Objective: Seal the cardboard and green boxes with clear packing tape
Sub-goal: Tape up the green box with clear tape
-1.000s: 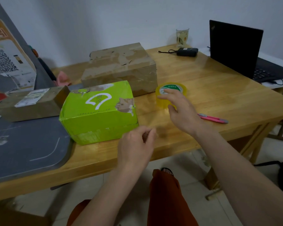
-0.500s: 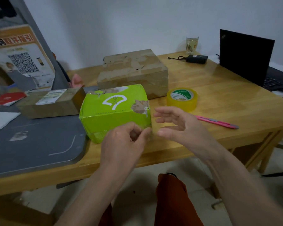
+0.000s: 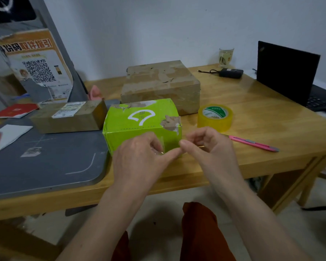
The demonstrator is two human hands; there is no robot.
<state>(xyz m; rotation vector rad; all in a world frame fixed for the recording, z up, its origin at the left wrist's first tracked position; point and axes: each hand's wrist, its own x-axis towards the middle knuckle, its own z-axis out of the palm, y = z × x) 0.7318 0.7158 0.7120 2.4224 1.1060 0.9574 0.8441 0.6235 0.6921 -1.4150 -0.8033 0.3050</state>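
The green box (image 3: 141, 119) lies on the wooden table (image 3: 262, 117), with torn label patches on its top. Just in front of its near face my left hand (image 3: 139, 161) pinches a short strip of clear tape (image 3: 159, 147). My right hand (image 3: 209, 147) has curled fingers, and its thumb meets my left thumb at the strip's right end. Behind the green box stands the large cardboard box (image 3: 160, 83). The roll of clear tape (image 3: 215, 115) sits flat on the table, right of the green box, with neither hand on it.
A smaller cardboard box (image 3: 68, 117) sits left of the green box, partly on a grey mat (image 3: 41, 159). A pink cutter (image 3: 252, 143) lies right of my right hand. A laptop (image 3: 288, 72), a black device (image 3: 231, 73) and a glass (image 3: 225, 56) stand at the back right.
My right hand left the tape roll, came back to my left hand and curled its fingers at the strip. The view shifted, so the boxes appear further right and closer.
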